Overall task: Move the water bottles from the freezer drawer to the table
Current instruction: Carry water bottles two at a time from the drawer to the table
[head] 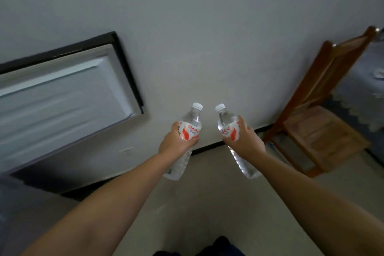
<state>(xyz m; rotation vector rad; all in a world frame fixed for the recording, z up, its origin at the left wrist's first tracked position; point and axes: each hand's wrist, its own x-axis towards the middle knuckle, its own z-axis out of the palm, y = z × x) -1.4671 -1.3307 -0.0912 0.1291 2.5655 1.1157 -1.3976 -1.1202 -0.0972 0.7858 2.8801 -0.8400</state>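
Fingers wrapped tight: the left hand [173, 141] gripped one water bottle [185, 141] at its label, the right hand [246, 141] gripped another bottle [230, 131], both held out over open floor [207, 203]. Fridge [62, 100] stood left, wooden chair [318, 120] right beside the table edge [361, 89].

Two clear, glossy plastic water bottles [194, 124] with white ribbed plastic caps and slick red-and-white labels. Brown varnished wooden chair [324, 131], faintly shiny. Matt white plaster wall [207, 27]. Smooth, satin-grey fridge door [62, 97], dark-framed.
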